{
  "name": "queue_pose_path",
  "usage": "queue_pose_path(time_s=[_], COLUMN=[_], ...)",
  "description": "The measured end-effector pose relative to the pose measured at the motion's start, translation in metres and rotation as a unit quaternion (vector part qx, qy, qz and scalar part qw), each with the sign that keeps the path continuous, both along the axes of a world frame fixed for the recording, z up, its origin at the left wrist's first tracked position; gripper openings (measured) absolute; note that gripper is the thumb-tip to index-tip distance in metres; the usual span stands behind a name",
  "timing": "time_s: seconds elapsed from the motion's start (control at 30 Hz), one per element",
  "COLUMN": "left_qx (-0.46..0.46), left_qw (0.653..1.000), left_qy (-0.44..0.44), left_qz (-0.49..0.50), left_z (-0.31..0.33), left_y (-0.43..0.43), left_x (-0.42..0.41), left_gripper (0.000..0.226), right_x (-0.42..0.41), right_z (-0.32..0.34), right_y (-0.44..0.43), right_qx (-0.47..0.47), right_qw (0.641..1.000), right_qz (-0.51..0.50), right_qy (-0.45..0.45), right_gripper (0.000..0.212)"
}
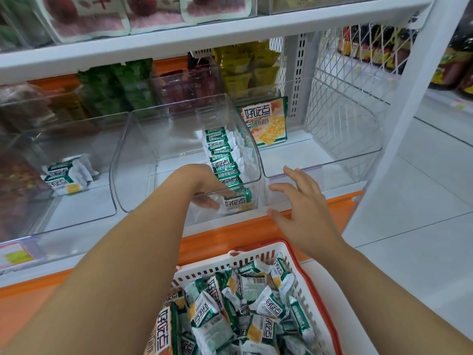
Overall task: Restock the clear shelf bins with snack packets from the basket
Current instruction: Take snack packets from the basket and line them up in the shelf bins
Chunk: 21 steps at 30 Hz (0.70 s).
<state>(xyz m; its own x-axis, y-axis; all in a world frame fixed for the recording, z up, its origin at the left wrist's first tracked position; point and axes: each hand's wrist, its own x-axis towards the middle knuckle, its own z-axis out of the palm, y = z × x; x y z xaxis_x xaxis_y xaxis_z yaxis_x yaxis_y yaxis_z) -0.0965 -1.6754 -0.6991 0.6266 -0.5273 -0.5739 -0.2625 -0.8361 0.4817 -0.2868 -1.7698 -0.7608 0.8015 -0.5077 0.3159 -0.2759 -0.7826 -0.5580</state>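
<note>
A white basket with a red rim (315, 279) sits low in front of me, full of green-and-white snack packets (231, 312). The middle clear bin (143, 175) on the shelf holds a row of the same packets (222, 155) standing along its right wall. My left hand (204, 187) reaches over the bin's front rim and pinches the front packet (238, 202) of that row. My right hand (302, 208) hovers with fingers spread, beside the middle bin's right front corner. Whether it touches the plastic is unclear.
The left clear bin (30, 139) holds two packets (64, 176). In the right clear bin (345, 139) only a large yellow-green packet (266, 121) stands at the back. Behind are more bins of green, red and yellow snacks. A white shelf post (399, 119) rises at right.
</note>
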Motion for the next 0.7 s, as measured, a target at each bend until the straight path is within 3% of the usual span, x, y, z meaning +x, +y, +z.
queue_pose_path(time_s=[0.17, 0.47, 0.7], left_qx=[0.026, -0.086, -0.084], left_qw=[0.997, 0.995, 0.993], left_qy=[-0.068, -0.058, -0.077], left_qz=[-0.04, 0.011, -0.025], left_z=[-0.001, -0.009, -0.008], left_y=[-0.001, 0.002, 0.004], left_x=[0.0, 0.004, 0.004], left_gripper=[0.041, 0.013, 0.023], right_x=[-0.001, 0.001, 0.001], right_z=[0.0, -0.004, -0.003], right_y=[-0.001, -0.002, -0.001], right_qx=[-0.002, -0.025, -0.024], right_qw=[1.0, 1.0, 1.0], right_qz=[0.003, 0.002, 0.005], right_qy=[0.004, 0.002, 0.01], right_gripper=[0.042, 0.039, 0.038])
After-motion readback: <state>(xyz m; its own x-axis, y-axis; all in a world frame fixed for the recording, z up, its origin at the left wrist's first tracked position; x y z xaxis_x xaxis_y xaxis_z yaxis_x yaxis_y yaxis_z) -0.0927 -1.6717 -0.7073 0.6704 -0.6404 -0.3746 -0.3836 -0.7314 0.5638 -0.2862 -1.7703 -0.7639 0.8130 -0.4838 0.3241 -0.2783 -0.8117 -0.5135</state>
